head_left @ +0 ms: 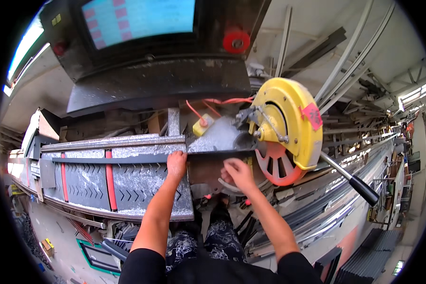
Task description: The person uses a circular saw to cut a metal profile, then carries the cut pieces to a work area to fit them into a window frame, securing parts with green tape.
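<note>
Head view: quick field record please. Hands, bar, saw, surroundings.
view: head, looking down at a saw bench
left hand: on the dark bar, gripping it at the bench edge
right hand: fingers on the same bar, close to the blade
bar: long, dark, lying along the bench toward the saw
saw: yellow guard, red blade below it, black-gripped handle sticking out right
bench: covered in metal dust, red stripes
behind: screen, red knob
right side: stacked long metal profiles
</note>
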`<state>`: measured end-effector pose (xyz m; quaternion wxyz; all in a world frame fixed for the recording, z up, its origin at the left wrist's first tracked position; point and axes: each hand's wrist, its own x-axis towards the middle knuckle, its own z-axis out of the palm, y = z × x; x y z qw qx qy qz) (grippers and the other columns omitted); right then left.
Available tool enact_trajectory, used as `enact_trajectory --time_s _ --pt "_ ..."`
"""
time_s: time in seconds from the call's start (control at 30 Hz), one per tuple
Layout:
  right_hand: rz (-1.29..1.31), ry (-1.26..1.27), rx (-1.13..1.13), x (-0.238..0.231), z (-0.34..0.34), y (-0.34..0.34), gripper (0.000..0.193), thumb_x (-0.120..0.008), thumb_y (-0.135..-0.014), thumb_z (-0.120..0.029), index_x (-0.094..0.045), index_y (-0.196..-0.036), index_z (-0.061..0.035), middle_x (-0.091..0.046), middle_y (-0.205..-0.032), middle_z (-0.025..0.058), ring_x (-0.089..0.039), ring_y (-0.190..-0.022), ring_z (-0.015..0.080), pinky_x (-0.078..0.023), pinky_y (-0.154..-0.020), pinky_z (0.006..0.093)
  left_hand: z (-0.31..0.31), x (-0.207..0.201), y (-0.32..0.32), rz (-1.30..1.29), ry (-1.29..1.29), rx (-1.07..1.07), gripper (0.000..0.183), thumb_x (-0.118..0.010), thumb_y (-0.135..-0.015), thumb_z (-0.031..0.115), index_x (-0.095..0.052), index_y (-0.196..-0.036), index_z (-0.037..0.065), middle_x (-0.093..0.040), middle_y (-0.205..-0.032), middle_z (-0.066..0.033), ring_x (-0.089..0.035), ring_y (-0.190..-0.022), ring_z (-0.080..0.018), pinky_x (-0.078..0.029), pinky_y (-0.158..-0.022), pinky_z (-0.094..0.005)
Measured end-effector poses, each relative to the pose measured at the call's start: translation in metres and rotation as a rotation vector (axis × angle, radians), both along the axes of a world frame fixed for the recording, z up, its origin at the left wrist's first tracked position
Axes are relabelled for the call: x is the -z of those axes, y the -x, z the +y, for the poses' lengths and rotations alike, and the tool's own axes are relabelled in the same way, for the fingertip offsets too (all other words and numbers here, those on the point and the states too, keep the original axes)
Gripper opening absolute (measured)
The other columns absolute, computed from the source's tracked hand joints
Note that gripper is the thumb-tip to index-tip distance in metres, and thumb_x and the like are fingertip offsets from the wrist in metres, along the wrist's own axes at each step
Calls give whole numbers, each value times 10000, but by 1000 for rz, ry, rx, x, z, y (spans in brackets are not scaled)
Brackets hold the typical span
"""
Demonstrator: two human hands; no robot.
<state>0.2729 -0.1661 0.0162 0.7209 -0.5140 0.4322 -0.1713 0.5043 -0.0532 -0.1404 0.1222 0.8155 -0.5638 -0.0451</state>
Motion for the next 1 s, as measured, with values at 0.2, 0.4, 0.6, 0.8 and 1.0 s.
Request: enact_trajectory --time_s 0.2,0.4,0.6,0.8,1.0 --pt "167 1673 154 -324 34 143 190 -512 -920 -8 -597 -1083 40 -657 -847 131 -608 -679 241 -508 -627 345 -8 14 11 -9 -98 -47 220 -760 -694 265 -678 -831 114 -631 -885 -82 -619 -936 -279 -486 -769 -419" --pt "925 841 -468 -382 -40 161 513 -757 -741 -270 -622 -1161 -8 -640 -1078 165 -643 -923 301 -498 -854 366 -2 11 18 -1 -25 -72 220 -761 -713 279 -682 -854 128 -628 -918 -64 -606 -969 -256 -461 -812 -408" --pt "695 972 -322 -333 -10 188 611 -749 -745 -402 -620 -1196 -11 -648 -1108 211 -650 -997 308 -494 -896 387 -3 8 17 34 -45 -107 238 -770 -707 269 -677 -887 143 -629 -921 -61 -600 -991 -246 -456 -832 -414" --pt "755 510 -86 -221 85 238 497 -720 -820 -213 -544 -1247 -30 -609 -731 100 -614 -516 189 -503 -463 321 1 12 17 -22 24 -112 196 -735 -713 231 -663 -862 126 -621 -899 -64 -601 -966 -251 -457 -836 -408" --pt "877 329 17 -80 115 284 351 -678 -860 -178 -579 -1141 8 -657 -758 123 -647 -630 229 -537 -607 352 -9 19 15 -71 122 -32 64 -636 -753 167 -647 -771 106 -610 -814 -92 -617 -883 -280 -478 -763 -433"
